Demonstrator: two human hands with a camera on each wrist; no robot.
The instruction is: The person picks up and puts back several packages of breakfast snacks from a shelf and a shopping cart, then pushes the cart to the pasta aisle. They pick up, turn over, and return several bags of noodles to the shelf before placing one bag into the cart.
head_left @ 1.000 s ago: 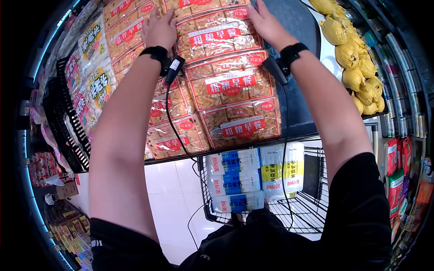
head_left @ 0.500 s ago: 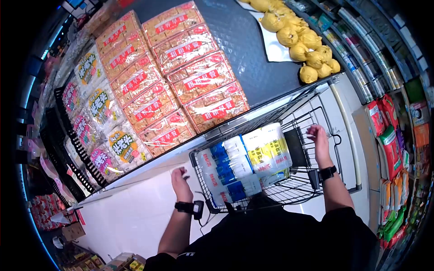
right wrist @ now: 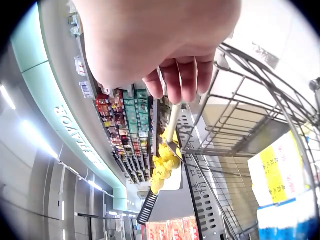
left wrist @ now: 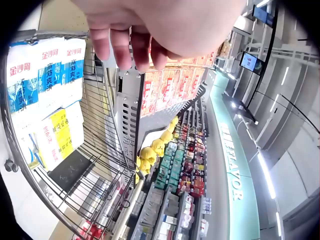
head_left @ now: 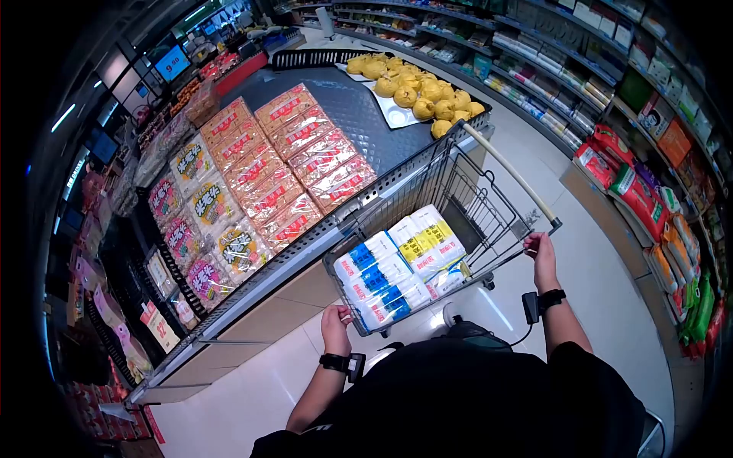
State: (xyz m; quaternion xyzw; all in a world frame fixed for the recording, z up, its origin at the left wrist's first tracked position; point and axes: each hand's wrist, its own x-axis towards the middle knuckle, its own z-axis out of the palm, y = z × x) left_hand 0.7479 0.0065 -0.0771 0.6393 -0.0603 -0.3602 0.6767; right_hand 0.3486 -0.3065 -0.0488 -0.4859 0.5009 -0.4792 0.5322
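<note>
A wire shopping cart (head_left: 489, 256) stands in front of me, holding plastic-wrapped packs with blue bands (head_left: 378, 275) and packs with yellow bands (head_left: 427, 243). My left hand (head_left: 336, 327) is at the cart's near left corner, its fingers (left wrist: 120, 47) loosely bent with nothing between them. By the end of the cart's pale handle bar (head_left: 511, 172) is my right hand (head_left: 540, 259). In the right wrist view its fingers (right wrist: 171, 82) hang relaxed and overlap the top of that bar. Both wrists carry black camera straps.
Beyond the cart is a dark display table (head_left: 351, 84) with red-labelled snack packages (head_left: 328, 156), bagged snacks (head_left: 206, 202) and yellow-wrapped round items (head_left: 424, 91). Shelves (head_left: 527, 61) curve along the far right, with red bags (head_left: 637, 198) low down. Pale tiled floor (head_left: 259, 389) lies around my feet.
Both hands have left the red-labelled packages and come back toward my body, to either side of the cart. The head view has tilted up and shows more of the store.
</note>
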